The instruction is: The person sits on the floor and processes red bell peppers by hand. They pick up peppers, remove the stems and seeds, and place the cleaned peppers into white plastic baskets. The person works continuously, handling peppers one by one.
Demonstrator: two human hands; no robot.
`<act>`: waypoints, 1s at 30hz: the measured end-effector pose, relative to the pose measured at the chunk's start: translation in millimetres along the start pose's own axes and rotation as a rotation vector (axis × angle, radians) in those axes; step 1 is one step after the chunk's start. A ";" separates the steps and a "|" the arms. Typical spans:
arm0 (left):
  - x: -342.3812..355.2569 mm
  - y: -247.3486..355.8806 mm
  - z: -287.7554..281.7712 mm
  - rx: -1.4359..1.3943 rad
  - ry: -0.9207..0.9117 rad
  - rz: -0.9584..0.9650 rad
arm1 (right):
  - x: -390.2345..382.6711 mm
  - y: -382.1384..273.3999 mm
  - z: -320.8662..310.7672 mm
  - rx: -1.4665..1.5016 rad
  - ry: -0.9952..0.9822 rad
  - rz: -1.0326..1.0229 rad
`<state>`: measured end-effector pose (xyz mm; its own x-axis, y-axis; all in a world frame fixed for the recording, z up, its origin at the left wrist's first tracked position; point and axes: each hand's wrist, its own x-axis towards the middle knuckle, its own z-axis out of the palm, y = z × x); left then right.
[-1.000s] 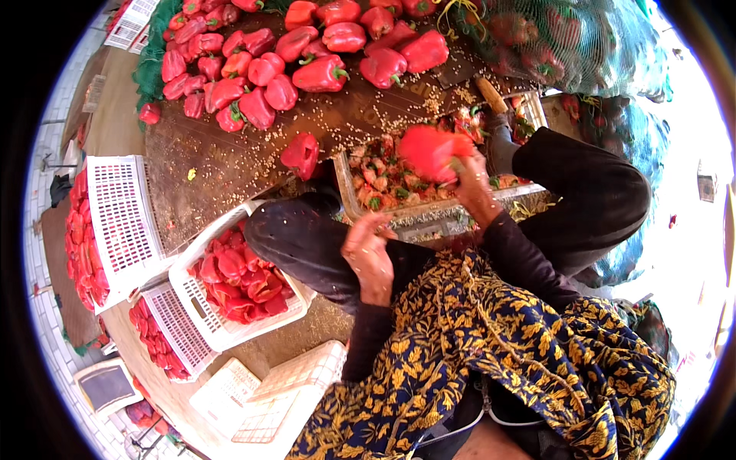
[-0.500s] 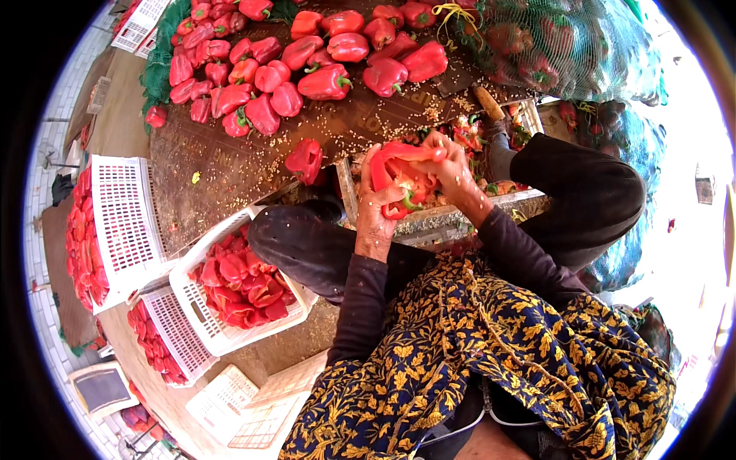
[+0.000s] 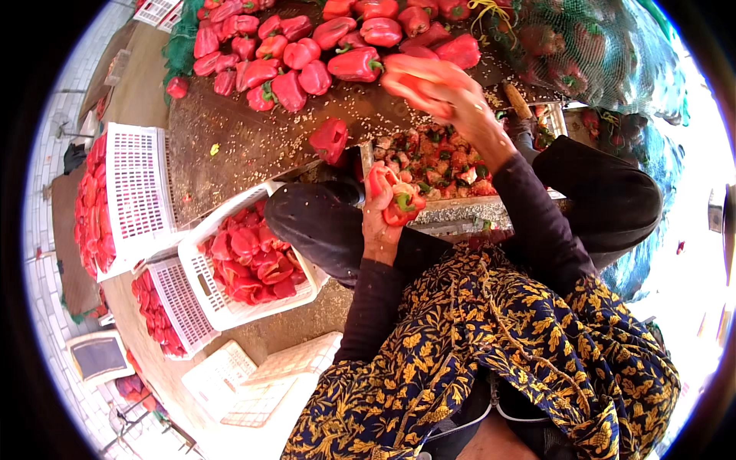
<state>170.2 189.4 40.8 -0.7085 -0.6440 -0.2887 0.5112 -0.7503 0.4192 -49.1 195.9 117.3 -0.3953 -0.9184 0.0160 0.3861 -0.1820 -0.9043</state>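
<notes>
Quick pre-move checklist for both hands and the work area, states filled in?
1. Left hand holds stemmed pepper piece: ok.
2. Right hand holds red pepper piece: ok.
3. Right-hand grip detail: cannot tell, blurred.
4. The two pieces apart: ok.
5. Brown board clean: not ok, pale seeds scattered on it.
6. White crate with cut peppers open side up: ok.

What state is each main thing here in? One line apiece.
Left hand: gripping stemmed pepper piece
Right hand: gripping blurred red piece
Loose peppers: whole, piled
Nearest filled crate: heaped with pepper pieces
Scrap tray: holding stems, scraps
Upper mesh sack: bulging with peppers
</notes>
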 end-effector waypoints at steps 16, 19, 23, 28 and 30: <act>30.0 23.9 29.7 0.179 0.287 0.222 | -65.6 48.6 50.9 -0.992 -0.422 -0.244; 27.4 24.2 33.3 0.193 0.423 0.428 | -72.6 56.3 45.8 -1.179 -0.392 -0.230; 13.6 44.3 75.1 0.165 0.278 0.477 | -48.3 99.5 -6.7 -1.430 -0.109 -0.100; -41.4 176.8 12.1 1.033 0.794 1.077 | -84.1 85.8 -53.4 -1.626 -0.217 0.071; -59.2 214.0 -27.2 1.881 1.434 0.653 | -75.7 76.1 -43.7 -1.322 -0.090 0.031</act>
<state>334.8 62.9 124.2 0.3063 -0.8972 0.3182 -0.8995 -0.1633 0.4054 -26.2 267.0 28.7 -0.3251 -0.9452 -0.0301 -0.7234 0.2691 -0.6358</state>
